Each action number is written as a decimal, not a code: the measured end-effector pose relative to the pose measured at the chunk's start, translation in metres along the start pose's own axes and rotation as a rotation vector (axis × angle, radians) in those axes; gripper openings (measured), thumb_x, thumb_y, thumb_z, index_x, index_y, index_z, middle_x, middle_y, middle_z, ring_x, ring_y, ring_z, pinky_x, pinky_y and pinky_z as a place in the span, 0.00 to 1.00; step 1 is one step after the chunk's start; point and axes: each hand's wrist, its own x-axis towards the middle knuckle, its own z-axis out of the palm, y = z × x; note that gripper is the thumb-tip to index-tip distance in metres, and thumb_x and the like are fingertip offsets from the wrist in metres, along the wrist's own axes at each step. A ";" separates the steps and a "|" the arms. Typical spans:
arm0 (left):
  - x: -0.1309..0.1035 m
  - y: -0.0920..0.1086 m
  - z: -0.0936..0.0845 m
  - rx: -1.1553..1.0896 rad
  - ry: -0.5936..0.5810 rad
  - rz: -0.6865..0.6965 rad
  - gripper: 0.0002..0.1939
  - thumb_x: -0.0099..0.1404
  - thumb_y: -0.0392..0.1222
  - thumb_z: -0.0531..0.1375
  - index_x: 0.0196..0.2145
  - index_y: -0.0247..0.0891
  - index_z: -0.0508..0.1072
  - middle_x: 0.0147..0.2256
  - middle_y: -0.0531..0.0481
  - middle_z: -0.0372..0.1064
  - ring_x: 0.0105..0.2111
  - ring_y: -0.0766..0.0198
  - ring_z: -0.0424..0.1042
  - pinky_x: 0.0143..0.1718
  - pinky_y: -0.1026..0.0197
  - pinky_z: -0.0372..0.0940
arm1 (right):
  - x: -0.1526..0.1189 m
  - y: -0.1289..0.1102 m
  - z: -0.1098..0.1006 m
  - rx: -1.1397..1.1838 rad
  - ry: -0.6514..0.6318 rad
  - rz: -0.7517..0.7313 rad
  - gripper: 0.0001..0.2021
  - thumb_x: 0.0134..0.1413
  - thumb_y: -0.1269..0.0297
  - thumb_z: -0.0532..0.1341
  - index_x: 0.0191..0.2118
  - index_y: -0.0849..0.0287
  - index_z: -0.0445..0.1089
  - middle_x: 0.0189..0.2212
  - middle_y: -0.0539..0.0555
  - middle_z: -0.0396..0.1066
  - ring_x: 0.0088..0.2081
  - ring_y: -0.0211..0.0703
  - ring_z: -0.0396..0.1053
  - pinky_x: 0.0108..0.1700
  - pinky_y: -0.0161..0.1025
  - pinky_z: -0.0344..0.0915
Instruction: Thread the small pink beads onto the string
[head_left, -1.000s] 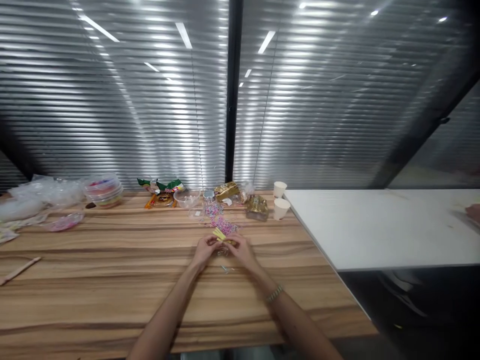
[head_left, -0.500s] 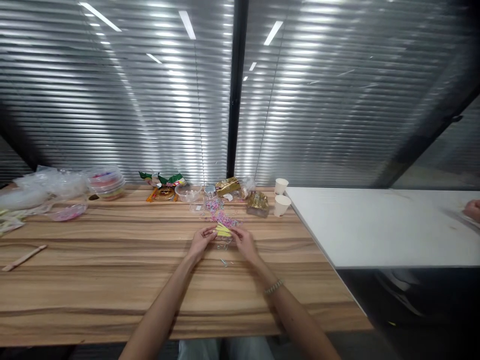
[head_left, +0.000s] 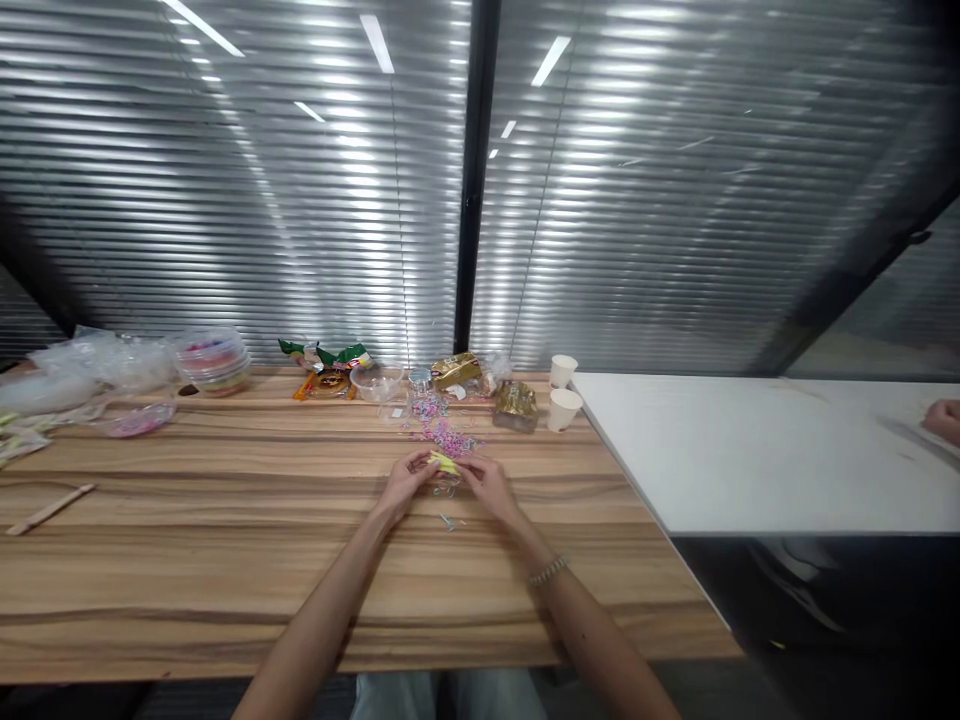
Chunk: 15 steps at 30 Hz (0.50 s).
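Observation:
Between my two hands is a small yellow piece (head_left: 444, 463), folded or in strips, perhaps paper; its exact kind is too small to tell. My left hand (head_left: 406, 482) pinches its left end, fingers closed. Its right end is in the closed fingers of my right hand (head_left: 487, 483), whose wrist wears a beaded bracelet (head_left: 549, 571). Just beyond my fingers lies a heap of pink, purple and pale beads (head_left: 448, 437). Some thin clear and bluish bits (head_left: 447, 521) lie on the wooden table below my hands.
At the back stand a clear jar (head_left: 421, 392), a clear bowl (head_left: 377, 383), gold packets (head_left: 516, 406), snack wrappers (head_left: 328, 370) and paper cups (head_left: 564, 409). Leftward are stacked tubs (head_left: 214, 360), plastic bags (head_left: 105, 365) and a wooden stick (head_left: 51, 510). Another person's hand (head_left: 943, 420) rests over the white table (head_left: 765, 450).
The yellow piece looked fanned out and wider before; now it appears narrower and more bunched between my fingers. Both hands stay in nearly the same place.

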 end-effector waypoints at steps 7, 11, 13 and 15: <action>0.000 -0.002 0.000 0.053 -0.009 0.021 0.19 0.43 0.47 0.69 0.30 0.33 0.73 0.29 0.48 0.73 0.29 0.64 0.71 0.35 0.61 0.68 | -0.002 -0.001 0.002 -0.016 0.017 -0.028 0.12 0.52 0.63 0.59 0.42 0.53 0.73 0.40 0.54 0.73 0.43 0.46 0.68 0.48 0.43 0.62; 0.000 0.000 0.000 0.036 -0.010 0.026 0.17 0.44 0.46 0.69 0.31 0.33 0.75 0.31 0.47 0.74 0.30 0.64 0.71 0.36 0.62 0.67 | -0.005 -0.003 0.003 -0.081 -0.026 -0.096 0.15 0.51 0.64 0.60 0.46 0.52 0.71 0.43 0.54 0.71 0.47 0.47 0.65 0.51 0.45 0.59; 0.001 0.001 0.000 0.030 -0.002 0.005 0.18 0.44 0.46 0.69 0.32 0.33 0.76 0.32 0.46 0.74 0.30 0.64 0.71 0.37 0.62 0.67 | -0.005 -0.004 0.004 -0.091 -0.028 -0.107 0.14 0.51 0.65 0.60 0.46 0.51 0.71 0.42 0.54 0.72 0.45 0.46 0.66 0.50 0.44 0.60; 0.002 0.002 -0.001 0.027 0.022 -0.024 0.19 0.42 0.46 0.70 0.32 0.33 0.76 0.33 0.45 0.75 0.30 0.64 0.71 0.36 0.61 0.67 | -0.004 -0.003 0.003 -0.094 -0.010 -0.109 0.13 0.51 0.65 0.60 0.44 0.51 0.72 0.40 0.54 0.72 0.43 0.46 0.67 0.48 0.44 0.62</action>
